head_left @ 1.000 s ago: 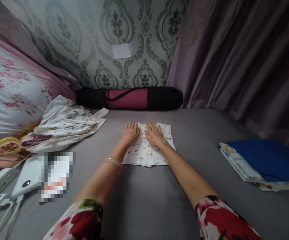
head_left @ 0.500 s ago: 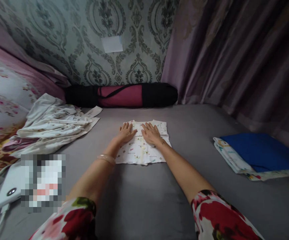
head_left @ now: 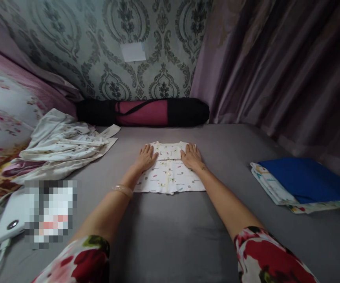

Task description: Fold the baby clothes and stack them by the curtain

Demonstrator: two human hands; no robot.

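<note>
A small white shirt (head_left: 170,175) with a scattered print and a buttoned front lies flat on the grey bed sheet (head_left: 172,236). Its upper part shows a folded layer across the top. My left hand (head_left: 147,158) rests flat on the shirt's upper left side, fingers stretched out and pointing away from me. On the upper right side my right hand (head_left: 191,156) lies flat with its fingers extended. Both palms press on the cloth without gripping it, and they hide the shirt's side edges beneath them.
A crumpled heap of pale clothes (head_left: 70,145) lies at the left, near a white power bank (head_left: 15,216) with cables. Folded blue cloth (head_left: 305,179) is stacked at the right. A black and maroon rolled bag (head_left: 143,112) lies along the wall.
My right hand has slid to the right across the shirt, toward its right edge. The left hand has shifted slightly left, so more of the shirt's middle shows between them.
</note>
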